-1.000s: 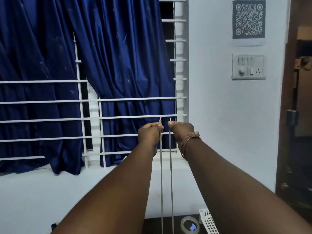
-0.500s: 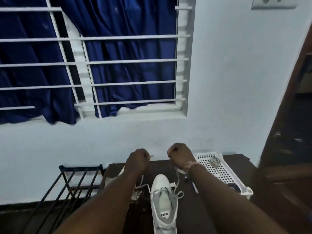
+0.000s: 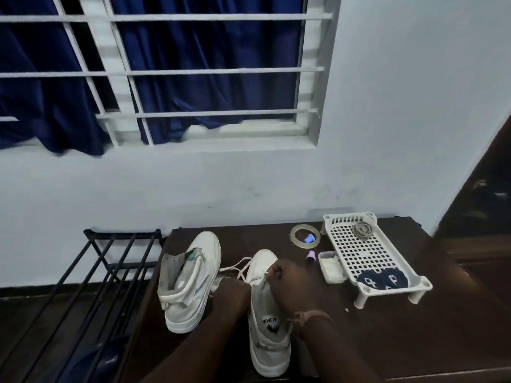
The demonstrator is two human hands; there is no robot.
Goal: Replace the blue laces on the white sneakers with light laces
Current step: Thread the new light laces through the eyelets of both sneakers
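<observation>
Right sneaker [image 3: 267, 335]: white, upright on dark table [image 3: 387, 327], toe toward the wall; tongue label reads "ALBANI", last letters hidden.
Right hand [image 3: 287, 283]: over the sneaker's lacing, fingers curled, pinching the light lace [image 3: 240, 268]; a thread band on the wrist.
Left hand [image 3: 232, 291]: beside the sneaker, mostly hidden by its own forearm; grip cannot be told.
Left sneaker [image 3: 190, 280]: white, no lace visible, just left of the first.
White slotted tray [image 3: 367, 261]: on legs, holding a dark patterned cloth [image 3: 383, 279] and a coiled lace [image 3: 363, 230], colour unclear.
Tape roll [image 3: 297, 235], small lidded box [image 3: 331, 266].
Black rack [image 3: 105, 261].
Pale wall, barred window, blue curtain [image 3: 207, 78].
</observation>
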